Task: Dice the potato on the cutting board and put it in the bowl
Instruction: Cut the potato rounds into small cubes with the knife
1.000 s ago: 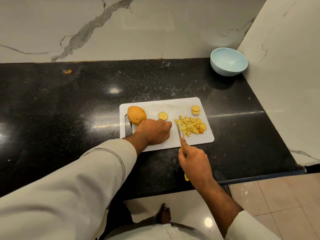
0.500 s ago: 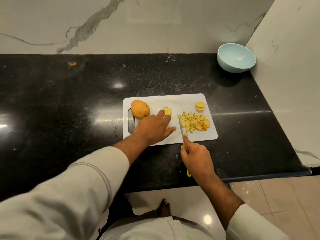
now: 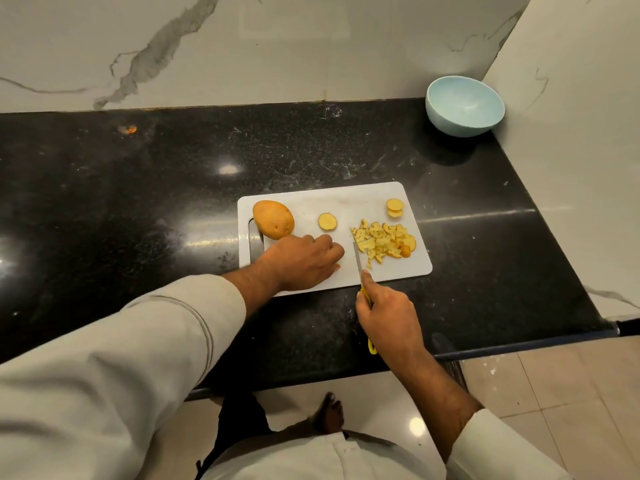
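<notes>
A white cutting board (image 3: 346,199) lies on the black counter. On its left end sits an uncut piece of potato (image 3: 273,219) with the skin on. One round slice (image 3: 327,221) lies mid-board, two more slices (image 3: 394,207) at the far right corner, and a heap of diced potato (image 3: 384,242) on the right side. My left hand (image 3: 301,261) rests knuckles-up on the board's near edge, fingers curled; whether anything lies under it is hidden. My right hand (image 3: 384,313) grips a yellow-handled knife (image 3: 357,259), blade pointing away, just left of the dice.
A pale blue bowl (image 3: 464,105) stands in the far right corner of the counter against the marble wall. A small orange scrap (image 3: 131,129) lies far left near the back wall. The counter's front edge runs close to my body, tiled floor below.
My left hand has drawn back from the round slice toward the board's near edge, uncovering it. The knife stays beside the dice. The camera has shifted slightly.
</notes>
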`<state>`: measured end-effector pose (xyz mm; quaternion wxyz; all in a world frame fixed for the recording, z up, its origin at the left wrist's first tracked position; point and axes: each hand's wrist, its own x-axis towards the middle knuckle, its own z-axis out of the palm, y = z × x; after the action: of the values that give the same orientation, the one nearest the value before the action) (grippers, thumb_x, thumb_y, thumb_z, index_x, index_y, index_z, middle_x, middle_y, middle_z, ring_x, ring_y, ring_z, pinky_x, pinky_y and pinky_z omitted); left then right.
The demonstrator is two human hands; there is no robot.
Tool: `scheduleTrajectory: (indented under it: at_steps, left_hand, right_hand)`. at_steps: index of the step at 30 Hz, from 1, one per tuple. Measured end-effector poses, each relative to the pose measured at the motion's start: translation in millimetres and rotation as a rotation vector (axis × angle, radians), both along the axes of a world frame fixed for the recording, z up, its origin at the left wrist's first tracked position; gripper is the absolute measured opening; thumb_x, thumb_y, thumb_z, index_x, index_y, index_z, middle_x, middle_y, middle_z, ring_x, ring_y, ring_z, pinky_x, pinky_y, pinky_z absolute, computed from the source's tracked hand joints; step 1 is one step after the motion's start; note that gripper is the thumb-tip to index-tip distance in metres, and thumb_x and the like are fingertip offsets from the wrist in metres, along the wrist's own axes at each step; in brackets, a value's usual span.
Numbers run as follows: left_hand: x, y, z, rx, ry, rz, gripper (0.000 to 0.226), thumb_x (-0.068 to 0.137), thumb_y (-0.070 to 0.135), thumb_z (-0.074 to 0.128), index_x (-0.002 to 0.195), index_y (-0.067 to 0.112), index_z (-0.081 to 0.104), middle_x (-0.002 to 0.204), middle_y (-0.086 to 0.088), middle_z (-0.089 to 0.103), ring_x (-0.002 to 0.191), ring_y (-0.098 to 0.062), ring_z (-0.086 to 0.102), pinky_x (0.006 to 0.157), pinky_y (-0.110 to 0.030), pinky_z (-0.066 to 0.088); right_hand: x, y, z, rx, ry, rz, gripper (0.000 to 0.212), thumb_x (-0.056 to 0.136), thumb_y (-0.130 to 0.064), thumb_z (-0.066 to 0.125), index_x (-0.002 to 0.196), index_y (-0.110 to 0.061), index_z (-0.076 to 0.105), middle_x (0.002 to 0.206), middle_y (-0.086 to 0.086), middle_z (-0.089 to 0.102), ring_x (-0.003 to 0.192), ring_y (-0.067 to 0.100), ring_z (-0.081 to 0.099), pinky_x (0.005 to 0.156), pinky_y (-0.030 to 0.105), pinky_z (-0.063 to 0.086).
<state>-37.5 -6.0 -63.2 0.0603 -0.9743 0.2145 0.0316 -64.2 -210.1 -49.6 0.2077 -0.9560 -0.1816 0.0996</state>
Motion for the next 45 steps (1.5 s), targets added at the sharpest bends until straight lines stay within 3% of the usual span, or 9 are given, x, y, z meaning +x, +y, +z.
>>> scheduleTrajectory:
  at_steps: [9, 13, 17, 21, 26, 29, 32, 40, 45]
  left_hand:
    - [-17, -34, -2, -0.266, -0.054, 0.655, 0.056, 0.092, 0.063, 0.037, 0.122, 0.015, 0.046, 0.108, -0.008, 0.052, 0.080, -0.028, 0.061, 0.052, -0.032, 0.038]
    - [-23, -8, 7, -0.506, 0.123, 0.561, 0.059, 0.088, 0.054, 0.056, 0.135, 0.020, 0.044, 0.119, -0.004, 0.049, 0.100, -0.023, 0.058, 0.075, -0.034, 0.047]
    - [-16, 2, 15, -0.436, 0.210, 0.464, 0.058, 0.088, 0.047, 0.061, 0.137, 0.021, 0.046, 0.119, -0.002, 0.051, 0.105, -0.021, 0.056, 0.086, -0.037, 0.050]
    - [-14, 0, 12, -0.477, 0.136, 0.484, 0.043, 0.091, 0.041, 0.058, 0.127, 0.017, 0.057, 0.108, -0.003, 0.056, 0.097, -0.020, 0.057, 0.081, -0.036, 0.050]
    - [-28, -6, 3, -0.687, 0.030, 0.623, 0.060, 0.083, 0.046, 0.068, 0.134, 0.021, 0.051, 0.107, -0.002, 0.058, 0.095, -0.016, 0.056, 0.078, -0.033, 0.049]
    - [-37, -8, 0, -0.801, -0.063, 0.688, 0.037, 0.085, 0.041, 0.068, 0.111, 0.016, 0.065, 0.095, 0.000, 0.060, 0.083, -0.014, 0.055, 0.071, -0.030, 0.047]
    - [-45, -11, -1, -0.831, -0.107, 0.619, 0.018, 0.088, 0.025, 0.067, 0.095, 0.008, 0.070, 0.086, -0.005, 0.060, 0.081, -0.021, 0.056, 0.070, -0.038, 0.049]
    - [-53, -20, -4, -0.834, -0.170, 0.560, 0.014, 0.087, 0.020, 0.069, 0.091, 0.007, 0.071, 0.084, -0.006, 0.063, 0.079, -0.023, 0.058, 0.067, -0.042, 0.051]
    - [-54, -25, -2, -0.849, -0.229, 0.584, 0.021, 0.089, 0.018, 0.067, 0.108, 0.009, 0.070, 0.094, -0.006, 0.063, 0.081, -0.024, 0.060, 0.065, -0.039, 0.053]
  right_hand:
    - [-1, 8, 1, -0.103, -0.027, 0.084, 0.050, 0.100, -0.032, 0.041, 0.148, -0.021, 0.033, 0.079, -0.005, 0.053, 0.069, 0.010, 0.052, 0.063, 0.026, 0.046]
    - [-2, 15, 2, -0.141, -0.019, 0.085, 0.050, 0.101, -0.032, 0.038, 0.149, -0.021, 0.031, 0.085, -0.001, 0.061, 0.074, 0.014, 0.059, 0.066, 0.032, 0.053]
    - [-3, 18, 3, -0.143, 0.013, 0.094, 0.051, 0.101, -0.033, 0.038, 0.150, -0.022, 0.028, 0.088, -0.001, 0.061, 0.076, 0.014, 0.060, 0.069, 0.034, 0.055]
    - [-3, 19, 4, -0.137, 0.027, 0.092, 0.051, 0.102, -0.032, 0.038, 0.150, -0.021, 0.028, 0.088, -0.001, 0.061, 0.077, 0.013, 0.060, 0.071, 0.035, 0.056]
    - [-4, 16, 2, -0.129, 0.026, 0.075, 0.051, 0.101, -0.033, 0.039, 0.150, -0.021, 0.028, 0.088, -0.001, 0.060, 0.077, 0.012, 0.059, 0.071, 0.032, 0.054]
    - [-5, 16, 2, -0.117, 0.025, 0.068, 0.052, 0.101, -0.033, 0.040, 0.150, -0.021, 0.029, 0.088, -0.002, 0.058, 0.077, 0.011, 0.057, 0.070, 0.029, 0.052]
    - [-3, 14, -1, -0.104, 0.014, 0.063, 0.052, 0.101, -0.033, 0.041, 0.150, -0.021, 0.030, 0.083, -0.005, 0.052, 0.073, 0.008, 0.051, 0.065, 0.024, 0.046]
    - [-1, 14, -1, -0.063, 0.006, 0.053, 0.051, 0.100, -0.033, 0.043, 0.149, -0.021, 0.032, 0.084, -0.006, 0.052, 0.074, 0.007, 0.050, 0.068, 0.024, 0.046]
    - [0, 13, 0, -0.049, 0.018, 0.043, 0.051, 0.100, -0.033, 0.044, 0.149, -0.022, 0.032, 0.085, -0.005, 0.058, 0.075, 0.008, 0.054, 0.070, 0.026, 0.051]
